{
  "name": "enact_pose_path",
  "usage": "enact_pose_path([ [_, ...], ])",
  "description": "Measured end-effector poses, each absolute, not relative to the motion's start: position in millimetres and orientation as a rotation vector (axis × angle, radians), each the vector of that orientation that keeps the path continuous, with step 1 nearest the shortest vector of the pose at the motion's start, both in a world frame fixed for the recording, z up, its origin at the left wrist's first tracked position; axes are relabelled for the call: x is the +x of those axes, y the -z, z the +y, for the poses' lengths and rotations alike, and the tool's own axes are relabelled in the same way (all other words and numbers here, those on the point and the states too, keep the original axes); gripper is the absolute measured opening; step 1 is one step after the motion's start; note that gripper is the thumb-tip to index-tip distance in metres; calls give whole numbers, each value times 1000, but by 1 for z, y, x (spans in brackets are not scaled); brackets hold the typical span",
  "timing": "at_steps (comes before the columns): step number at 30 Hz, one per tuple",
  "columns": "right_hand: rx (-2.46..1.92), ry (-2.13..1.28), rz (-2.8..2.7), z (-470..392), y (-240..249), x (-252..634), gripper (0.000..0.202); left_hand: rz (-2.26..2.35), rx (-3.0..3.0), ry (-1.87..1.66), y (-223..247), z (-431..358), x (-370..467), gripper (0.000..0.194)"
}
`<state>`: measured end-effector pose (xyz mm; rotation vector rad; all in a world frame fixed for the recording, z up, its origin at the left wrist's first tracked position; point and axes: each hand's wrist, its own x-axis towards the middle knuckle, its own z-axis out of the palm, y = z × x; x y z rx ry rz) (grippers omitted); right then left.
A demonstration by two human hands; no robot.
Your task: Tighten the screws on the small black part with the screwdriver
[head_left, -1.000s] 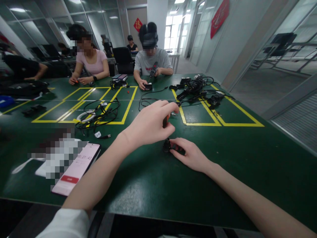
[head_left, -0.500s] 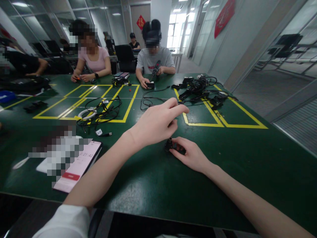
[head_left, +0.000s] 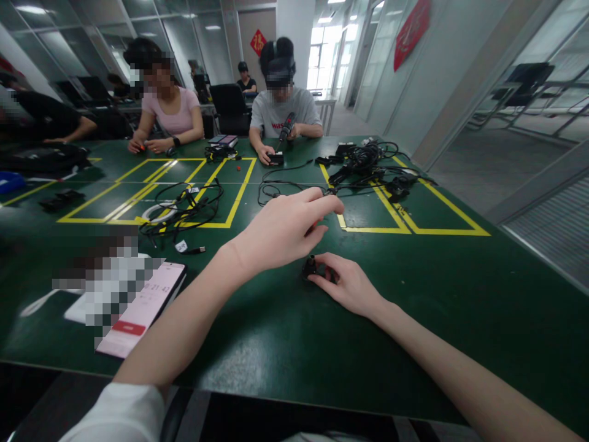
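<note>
A small black part (head_left: pixel 310 267) with a short upright post stands on the green table. My right hand (head_left: pixel 352 283) holds it from the right, thumb and fingers closed around its side. Just above and behind it hovers my left hand (head_left: pixel 294 224), palm down. Its index finger reaches forward, and a gap shows between that fingertip and the thumb. Nothing can be seen in the left hand, though its palm side is hidden. The post lies a little below the left thumb, apart from it.
Coiled black cables (head_left: pixel 191 205) lie left of centre, and a larger cable heap (head_left: pixel 363 162) sits back right. A phone (head_left: pixel 142 310) rests near my left forearm. Across the green table (head_left: pixel 442 319), a co-worker (head_left: pixel 285 113) handles a power tool; another person (head_left: pixel 172 116) sits beside.
My left hand sits slightly lower, its index fingertip closer to the black part. My right hand keeps its grip on the part. The whole view has shifted a little.
</note>
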<state>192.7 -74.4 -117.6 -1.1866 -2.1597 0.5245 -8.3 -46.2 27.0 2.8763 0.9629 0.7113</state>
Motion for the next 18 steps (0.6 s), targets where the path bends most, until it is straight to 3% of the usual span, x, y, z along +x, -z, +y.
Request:
enact_pose_path([
  [18,-1170,-546,-2177,-75,117,195,18,954,2893,-704,-25,-48,-6,39],
])
